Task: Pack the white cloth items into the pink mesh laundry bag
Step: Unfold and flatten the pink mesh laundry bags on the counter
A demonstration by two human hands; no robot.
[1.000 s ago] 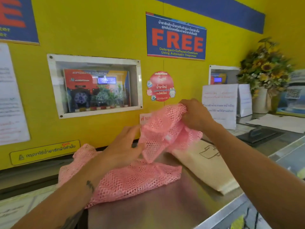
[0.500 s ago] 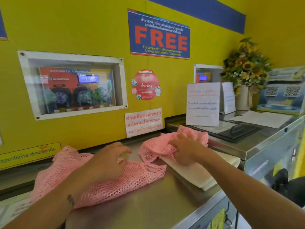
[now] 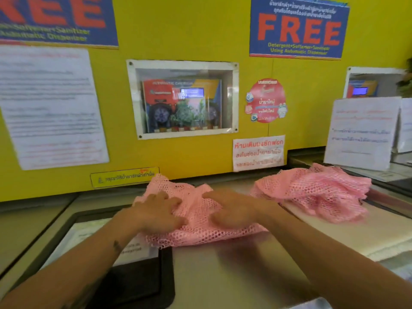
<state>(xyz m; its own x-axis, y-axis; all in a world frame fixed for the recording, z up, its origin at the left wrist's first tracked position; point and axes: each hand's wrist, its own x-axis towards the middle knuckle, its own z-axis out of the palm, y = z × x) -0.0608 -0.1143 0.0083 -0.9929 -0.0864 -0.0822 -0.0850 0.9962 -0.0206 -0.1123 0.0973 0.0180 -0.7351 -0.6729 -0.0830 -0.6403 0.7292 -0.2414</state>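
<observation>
A pink mesh laundry bag lies flat on the steel machine top in the middle. My left hand and my right hand both rest on it, fingers curled into the mesh. A second pink mesh bag sits crumpled to the right, on top of a folded white cloth that lies along the right side of the counter. Neither hand touches the white cloth.
The steel counter ends at a yellow wall with signs and a framed dispenser window. A black-framed lid with a paper label sits at the lower left. A standing paper notice is at the back right.
My right hand has let go of the crumpled bag on the white cloth and moved left onto the flat bag beside my left hand. The view has swung left.
</observation>
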